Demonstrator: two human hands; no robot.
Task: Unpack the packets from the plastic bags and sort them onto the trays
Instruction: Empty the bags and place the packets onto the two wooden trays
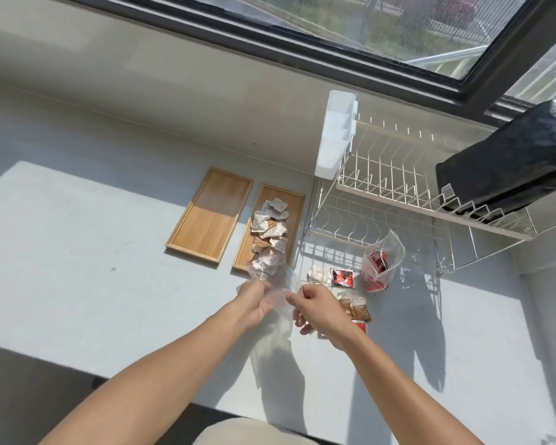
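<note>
Both the left hand (254, 300) and right hand (315, 308) pinch a clear bag (270, 271) just below the filled tray (297, 200). If tipped carelessly, packets could spill onto the surface (77, 252).

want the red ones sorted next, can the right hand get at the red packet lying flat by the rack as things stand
Probably not at once: the right hand is pinching the clear plastic bag together with the left hand. The path itself looks free; the red packet lies uncovered on the counter just beyond that hand, with nothing between them.

2 matt wooden trays (210, 214), clear glossy plastic bag (270, 277), white wire rack (395, 200), matt grey counter (77, 252)
</note>
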